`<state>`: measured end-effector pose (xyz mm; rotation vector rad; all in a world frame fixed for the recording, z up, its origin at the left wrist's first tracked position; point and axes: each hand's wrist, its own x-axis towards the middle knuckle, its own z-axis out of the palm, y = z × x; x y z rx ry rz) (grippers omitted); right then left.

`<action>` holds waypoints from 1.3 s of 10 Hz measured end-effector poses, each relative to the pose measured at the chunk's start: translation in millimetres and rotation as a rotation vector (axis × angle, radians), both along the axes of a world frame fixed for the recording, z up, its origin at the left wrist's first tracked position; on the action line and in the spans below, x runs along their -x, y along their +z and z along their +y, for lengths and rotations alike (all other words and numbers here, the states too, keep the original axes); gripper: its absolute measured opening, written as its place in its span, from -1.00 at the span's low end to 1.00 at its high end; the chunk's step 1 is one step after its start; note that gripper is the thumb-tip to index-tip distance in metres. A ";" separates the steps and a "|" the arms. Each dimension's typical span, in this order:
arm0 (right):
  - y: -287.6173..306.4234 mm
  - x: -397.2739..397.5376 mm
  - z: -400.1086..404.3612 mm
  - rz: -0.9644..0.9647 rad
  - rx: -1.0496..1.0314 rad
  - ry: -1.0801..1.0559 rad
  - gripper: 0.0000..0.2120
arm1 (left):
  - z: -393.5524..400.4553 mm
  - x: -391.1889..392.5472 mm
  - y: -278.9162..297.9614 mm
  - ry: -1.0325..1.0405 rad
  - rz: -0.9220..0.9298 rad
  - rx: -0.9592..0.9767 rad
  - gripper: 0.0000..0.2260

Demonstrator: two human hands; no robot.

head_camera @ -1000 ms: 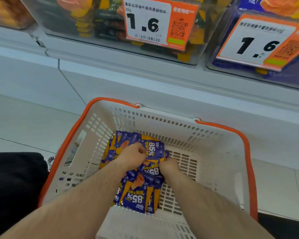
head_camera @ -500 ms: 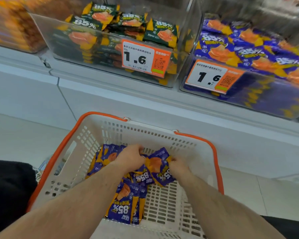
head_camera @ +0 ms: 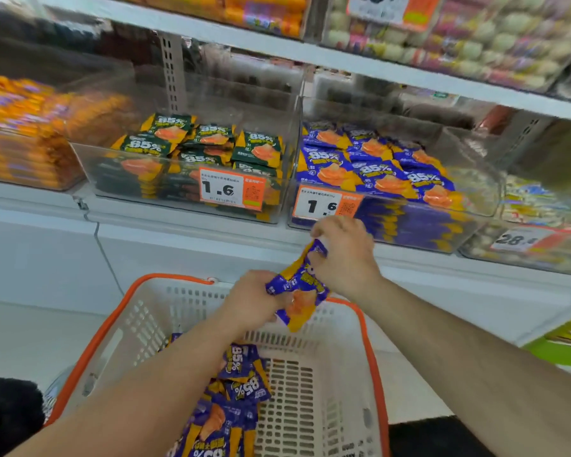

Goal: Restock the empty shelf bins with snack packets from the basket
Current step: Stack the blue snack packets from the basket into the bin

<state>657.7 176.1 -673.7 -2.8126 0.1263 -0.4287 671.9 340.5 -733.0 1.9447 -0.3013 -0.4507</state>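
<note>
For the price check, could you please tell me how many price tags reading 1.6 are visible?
2: one on the bin of green packets, one on the bin of purple packets, partly hidden by the right hand. Other tags read differently.

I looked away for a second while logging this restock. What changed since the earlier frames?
Both hands, left hand and right hand, lifted a bunch of purple packets up out of the basket toward the purple bin. Other packets remain in the basket.

Motion blur smears the orange packs [head_camera: 30,133] at upper left, the lower edge cuts off the basket [head_camera: 314,407], and both hands' fingertips hide behind the held purple packets [head_camera: 299,291].
</note>
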 end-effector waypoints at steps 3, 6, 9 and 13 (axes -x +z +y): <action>29.9 39.2 -8.9 -0.220 -0.871 -0.183 -0.74 | -31.3 16.5 57.0 0.255 0.152 0.645 -0.90; 65.6 11.9 -27.3 -0.378 -1.073 -0.304 -0.63 | -48.4 -6.2 84.4 0.220 -0.511 0.278 -0.87; 119.4 -38.7 -95.3 -0.360 -1.045 -0.465 -0.88 | -50.2 -56.8 75.5 0.171 -0.951 -0.719 -0.13; 103.2 -54.0 -92.4 -0.056 -0.600 -0.513 -0.70 | -54.1 -57.5 69.0 0.217 -0.992 -0.736 -0.14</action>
